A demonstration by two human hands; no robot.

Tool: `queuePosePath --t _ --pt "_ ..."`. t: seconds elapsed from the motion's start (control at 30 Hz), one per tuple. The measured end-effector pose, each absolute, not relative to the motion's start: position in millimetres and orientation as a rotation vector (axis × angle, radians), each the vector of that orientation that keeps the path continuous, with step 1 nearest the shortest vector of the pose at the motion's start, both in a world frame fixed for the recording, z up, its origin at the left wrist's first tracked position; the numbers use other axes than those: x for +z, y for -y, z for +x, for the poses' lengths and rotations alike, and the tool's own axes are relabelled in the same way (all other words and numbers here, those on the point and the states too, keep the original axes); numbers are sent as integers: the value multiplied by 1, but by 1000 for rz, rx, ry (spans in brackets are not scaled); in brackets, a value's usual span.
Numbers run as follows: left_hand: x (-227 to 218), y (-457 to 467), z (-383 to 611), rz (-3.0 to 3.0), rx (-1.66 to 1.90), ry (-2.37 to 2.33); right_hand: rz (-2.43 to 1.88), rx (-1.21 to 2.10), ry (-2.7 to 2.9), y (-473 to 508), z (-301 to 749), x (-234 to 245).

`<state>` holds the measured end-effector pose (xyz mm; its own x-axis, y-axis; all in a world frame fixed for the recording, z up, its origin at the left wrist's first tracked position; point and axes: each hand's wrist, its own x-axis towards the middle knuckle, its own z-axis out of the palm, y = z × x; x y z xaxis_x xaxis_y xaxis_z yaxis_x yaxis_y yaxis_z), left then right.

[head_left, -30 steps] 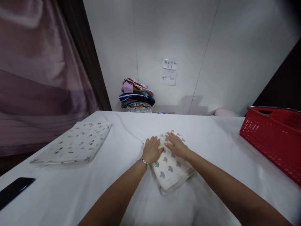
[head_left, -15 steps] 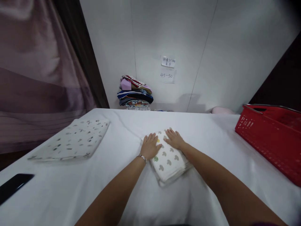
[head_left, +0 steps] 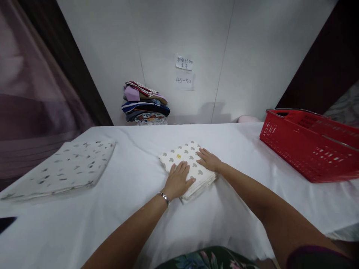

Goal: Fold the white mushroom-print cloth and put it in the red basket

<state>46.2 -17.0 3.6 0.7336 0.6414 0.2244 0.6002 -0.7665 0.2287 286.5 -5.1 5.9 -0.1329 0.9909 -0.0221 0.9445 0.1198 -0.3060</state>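
A small folded white cloth [head_left: 182,157] printed with grey mushroom shapes lies on the white-covered table [head_left: 238,149] in front of me. My left hand [head_left: 177,181] rests flat on its near left corner, fingers stretched out, a silver bracelet at the wrist. My right hand [head_left: 208,160] lies flat on the cloth's right edge, fingers also extended. Neither hand holds anything.
A larger folded grey-patterned cloth [head_left: 64,168] lies at the table's left. A red plastic basket [head_left: 308,144] stands at the right. A pile of folded clothes [head_left: 145,102] sits against the far wall under paper notes [head_left: 184,71]. A dark flat object [head_left: 5,224] lies at the near left edge.
The view has swung right and pulled back. My left hand slid down to the cloth's near corner, uncovering its far half; my right hand moved to the right edge.
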Motion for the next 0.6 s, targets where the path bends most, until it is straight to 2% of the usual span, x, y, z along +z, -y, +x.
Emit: queuePosePath --t 0.17,0.37,0.6 --pt "6 13 45 2788 425 -1015 -1850 706 1814 5 293 16" --pt "1 20 38 2682 499 -1068 -1964 832 1472 29 316 21" --pt "-3 29 22 2377 765 -1362 -2045 1050 1261 20 324 25"
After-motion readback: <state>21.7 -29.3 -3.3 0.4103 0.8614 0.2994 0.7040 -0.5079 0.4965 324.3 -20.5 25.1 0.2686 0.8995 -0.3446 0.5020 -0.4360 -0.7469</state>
